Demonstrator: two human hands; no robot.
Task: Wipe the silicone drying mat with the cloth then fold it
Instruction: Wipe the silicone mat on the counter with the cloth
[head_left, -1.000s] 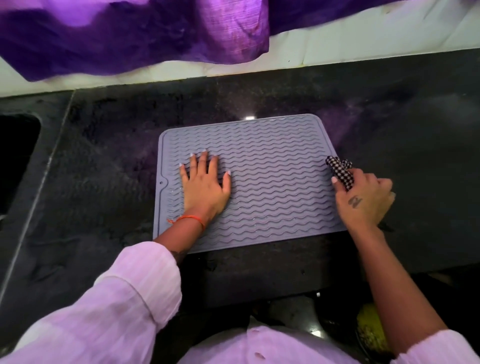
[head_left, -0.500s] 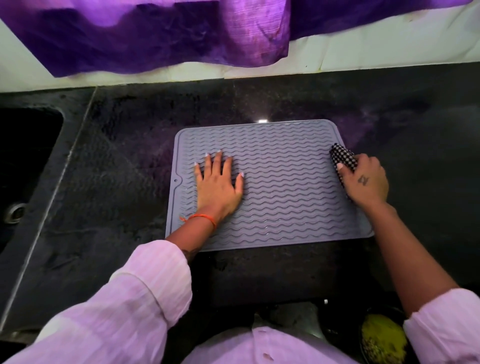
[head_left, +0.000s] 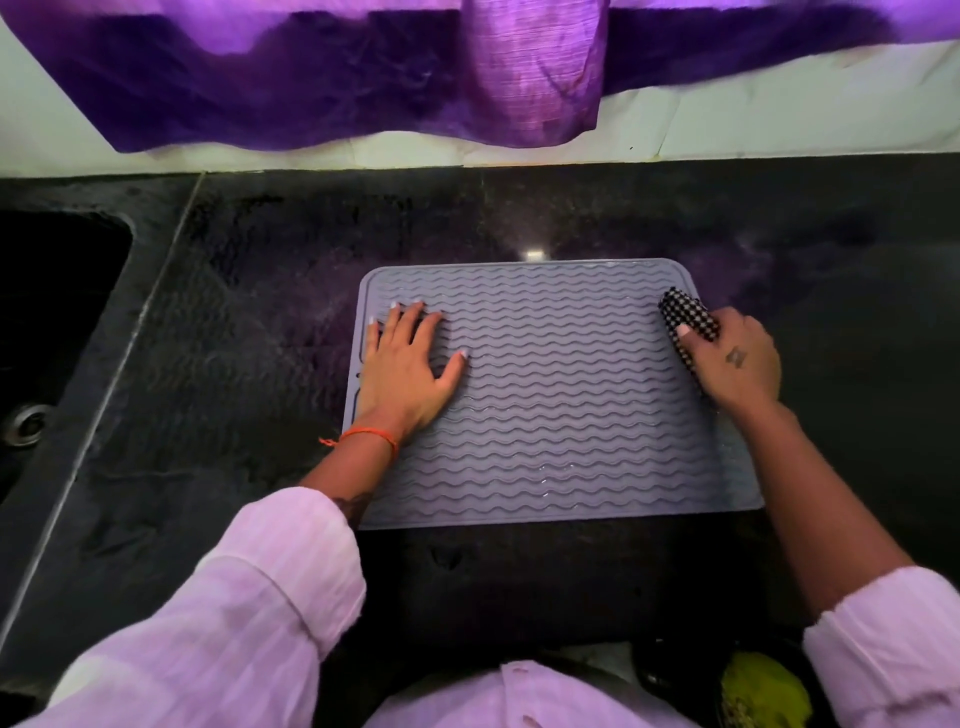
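Observation:
A grey silicone drying mat (head_left: 561, 405) with wavy ridges lies flat on the black counter. My left hand (head_left: 405, 371) rests palm down on its left part, fingers spread, holding nothing. My right hand (head_left: 737, 361) presses a bunched black-and-white checked cloth (head_left: 685, 317) onto the mat's right edge, near the far right corner. Most of the cloth is hidden under that hand.
A black stone counter (head_left: 249, 322) carries the mat. A sunken sink (head_left: 47, 338) with a drain lies at the left. Purple fabric (head_left: 363, 78) hangs over the white wall behind. A yellow-green object (head_left: 763, 691) sits low at the right, below the counter edge.
My right hand has slid the cloth along the mat's right edge toward the far corner. My left hand stays flat on the mat. The view has shifted, showing more of the sink.

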